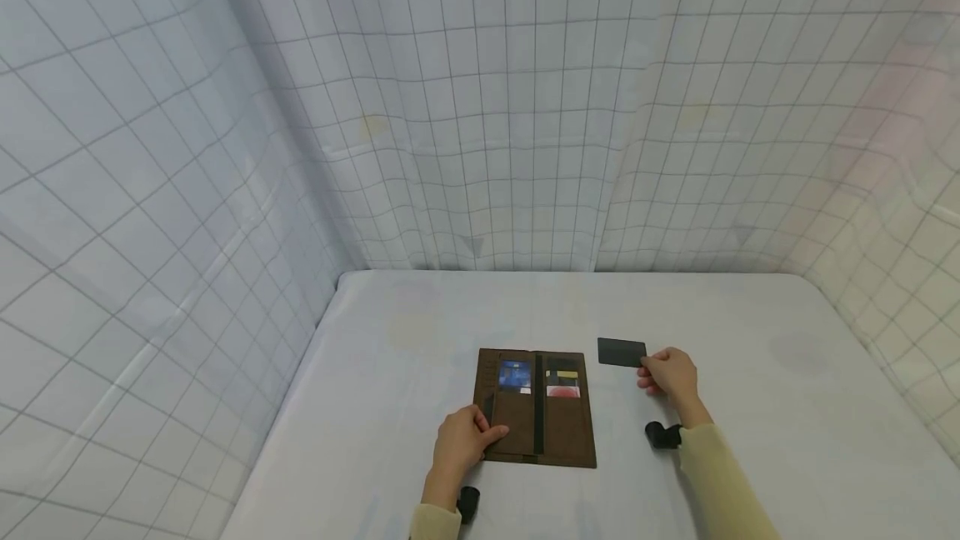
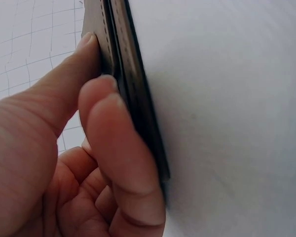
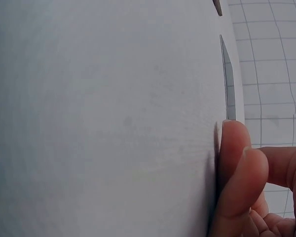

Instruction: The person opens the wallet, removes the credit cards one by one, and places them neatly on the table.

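Observation:
A brown wallet (image 1: 566, 432) lies spread open on the white table, with a blue card (image 1: 515, 375) in its left half and several cards (image 1: 562, 383) in its right half. At its lower left edge my left hand (image 1: 459, 442) grips the wallet, thumb on the inner face and fingers curled along the edge. In the left wrist view the wallet's stitched edge (image 2: 126, 39) runs past the fingers. To the right of the wallet, a dark card (image 1: 621, 352) is pinched at its right end by my right hand (image 1: 671, 375). The right wrist view shows this card (image 3: 229, 84) edge-on, low over the table.
White cloth covers the table (image 1: 405, 407). White gridded curtains (image 1: 480, 107) hang behind it and along both sides. A black wrist device (image 1: 663, 436) sits at the right cuff, and another black device (image 1: 468, 505) at the left.

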A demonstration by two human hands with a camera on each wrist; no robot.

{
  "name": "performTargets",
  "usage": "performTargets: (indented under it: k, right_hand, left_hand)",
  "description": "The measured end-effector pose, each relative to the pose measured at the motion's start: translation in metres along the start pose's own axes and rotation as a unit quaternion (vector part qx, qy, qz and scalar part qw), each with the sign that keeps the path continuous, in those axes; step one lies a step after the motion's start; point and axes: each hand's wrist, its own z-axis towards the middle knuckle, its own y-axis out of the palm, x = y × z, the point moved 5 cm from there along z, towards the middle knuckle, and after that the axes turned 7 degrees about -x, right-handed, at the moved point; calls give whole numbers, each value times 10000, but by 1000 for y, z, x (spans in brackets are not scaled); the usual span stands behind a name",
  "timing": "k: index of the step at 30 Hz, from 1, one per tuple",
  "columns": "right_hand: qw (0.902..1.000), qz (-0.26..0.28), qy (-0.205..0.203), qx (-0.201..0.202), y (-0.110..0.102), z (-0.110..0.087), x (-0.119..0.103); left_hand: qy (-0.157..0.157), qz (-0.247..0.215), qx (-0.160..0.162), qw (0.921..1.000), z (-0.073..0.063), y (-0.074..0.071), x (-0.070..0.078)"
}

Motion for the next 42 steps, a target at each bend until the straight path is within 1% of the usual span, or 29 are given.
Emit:
performTargets:
  k: [5,9,12,17,20,23,28,31,33,36,38,42]
  right_hand:
    - [9999,-82,-21,55,1,0,-1]
    - [9999,-114,-104,60,1,0,-3]
    - [9998,-116,-130,39,1,0,-4]
    - [9998,-137,-154,72,1,0,-3]
    - [9995,-209,-207,85,4,0,-5]
    - [9988,-333,-358,28,11,-1,-10]
    - [9957,-668,-636,-44,33,-2,-24]
    - [9915,-1005,-813,-112,52,-3,-33]
    - [9879,-1187,-959,-285,68,-4,-38]
    - [9802,-1373,-1260,-675,94,-7,-46]
    - [9744,-1437,-1470,-909,109,-10,-51]
    - [9567,-1727,-2017,-1192,130,-15,-61]
  left_hand:
    - [-81,5,22,10000,0,0,-1]
    - [-89,18,69,9999,1,-2,0]
    - [-28,63,97,9999,1,-2,1]
    - [-52,52,47,10000,1,-2,0]
    - [-71,46,21,10000,0,-2,-1]
    - [-61,82,35,9999,0,-2,-1]
    - [-32,59,6,10000,0,-1,-1]
    - [-19,66,-16,10000,0,-1,-1]
    - [-31,61,-17,10000,-1,-2,-1]
    - [-78,68,10,9999,-2,-2,-1]
    - [-51,89,26,9999,-2,-3,-1]
    - [-6,103,24,9999,-2,-2,-1]
